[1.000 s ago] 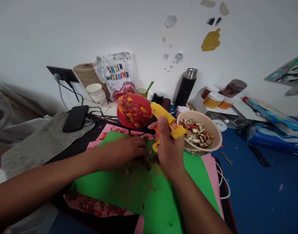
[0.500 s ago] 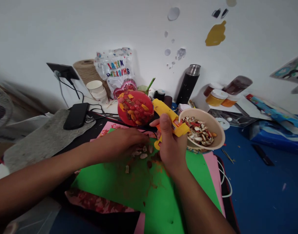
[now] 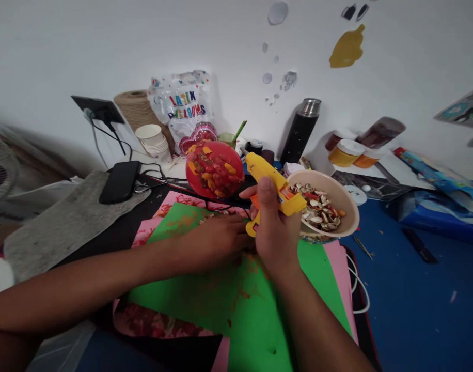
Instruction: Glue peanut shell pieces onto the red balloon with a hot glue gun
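Note:
My right hand is wrapped round a yellow glue gun, its nozzle pointing up and left. Low over the stained green paper, my left hand has its fingers bent together, with the tips in shadow close to my right hand. What they hold, if anything, is hidden. Beyond both hands is a red rounded object covered with red, orange and brown pieces. A beige bowl of shell-like pieces stands right of the glue gun. A few small pieces show behind my left hand.
Pink sheets lie under the green paper. At the back stand paper cups, a balloon bag, twine and a black flask. Left lies a phone on grey cloth; paint jars stand right. A white cable loops nearby.
My left hand has moved right and slightly down, closer to my right hand, covering the loose pieces on the green paper. My right hand still grips the glue gun almost in place.

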Demonstrator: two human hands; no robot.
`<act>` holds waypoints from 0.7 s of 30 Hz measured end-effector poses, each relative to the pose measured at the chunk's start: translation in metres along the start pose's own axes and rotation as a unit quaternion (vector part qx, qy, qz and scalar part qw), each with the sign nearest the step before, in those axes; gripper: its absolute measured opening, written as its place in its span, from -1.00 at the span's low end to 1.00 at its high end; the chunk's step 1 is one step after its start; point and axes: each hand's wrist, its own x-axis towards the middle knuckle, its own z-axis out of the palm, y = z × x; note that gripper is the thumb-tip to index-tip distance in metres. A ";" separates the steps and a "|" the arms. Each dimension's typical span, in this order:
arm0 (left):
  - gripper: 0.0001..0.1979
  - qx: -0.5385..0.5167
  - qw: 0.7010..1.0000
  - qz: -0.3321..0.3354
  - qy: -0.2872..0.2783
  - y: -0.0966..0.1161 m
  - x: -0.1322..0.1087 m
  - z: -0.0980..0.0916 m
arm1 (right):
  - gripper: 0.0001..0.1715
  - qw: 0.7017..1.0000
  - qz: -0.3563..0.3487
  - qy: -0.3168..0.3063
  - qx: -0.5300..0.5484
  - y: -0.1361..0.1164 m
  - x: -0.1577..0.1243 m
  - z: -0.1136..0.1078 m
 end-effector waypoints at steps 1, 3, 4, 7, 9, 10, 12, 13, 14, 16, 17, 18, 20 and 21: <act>-0.80 0.008 1.000 0.000 -0.004 0.000 0.000 0.001 | -0.43 1.000 0.000 0.000 -0.001 0.000 0.000 0.000; -0.83 0.009 1.000 -0.001 -0.006 0.001 -0.001 0.002 | -0.42 1.000 -0.002 0.000 -0.006 -0.002 0.000 0.000; -0.84 0.000 1.000 -0.004 -0.004 0.001 -0.001 0.001 | -0.41 1.000 -0.004 -0.001 -0.009 -0.002 0.000 0.000; -0.85 -0.063 0.998 -0.027 0.007 0.002 -0.003 -0.011 | -0.39 1.000 -0.008 -0.004 -0.027 -0.002 0.000 -0.001; -0.88 -0.118 0.991 -0.060 0.013 0.000 -0.006 -0.026 | -0.37 0.999 -0.009 -0.005 -0.033 -0.002 0.000 -0.001; -0.90 -0.147 0.986 -0.079 0.022 -0.001 -0.008 -0.034 | -0.37 0.999 -0.010 -0.006 -0.032 -0.002 0.000 -0.001; -0.92 -0.213 0.968 -0.116 0.059 -0.005 -0.013 -0.050 | -0.37 1.000 -0.013 -0.009 -0.026 -0.002 0.000 -0.002; -0.93 -0.246 0.955 -0.139 0.087 -0.008 -0.015 -0.057 | -0.37 1.000 -0.013 -0.010 -0.024 -0.002 0.000 -0.002; -0.92 -0.280 0.938 -0.164 0.120 -0.010 -0.017 -0.063 | -0.36 1.000 -0.012 -0.011 -0.022 -0.003 0.000 -0.003; -0.88 -0.352 0.888 -0.220 0.198 -0.015 -0.019 -0.073 | -0.33 1.000 -0.002 -0.009 -0.018 -0.002 -0.001 -0.003; -0.85 -0.392 0.854 -0.245 0.237 -0.017 -0.019 -0.077 | -0.31 1.000 0.007 -0.010 -0.016 -0.002 -0.001 -0.003; -0.81 -0.432 0.816 -0.266 0.276 -0.019 -0.018 -0.079 | -0.29 1.000 0.017 -0.009 -0.011 -0.001 -0.001 -0.003; -0.72 -0.503 0.741 -0.295 0.332 -0.023 -0.015 -0.081 | -0.23 0.999 0.032 -0.011 0.000 0.001 -0.002 -0.003; -0.67 -0.531 0.712 -0.303 0.346 -0.024 -0.013 -0.082 | -0.20 0.999 0.040 -0.013 0.002 0.002 -0.003 -0.004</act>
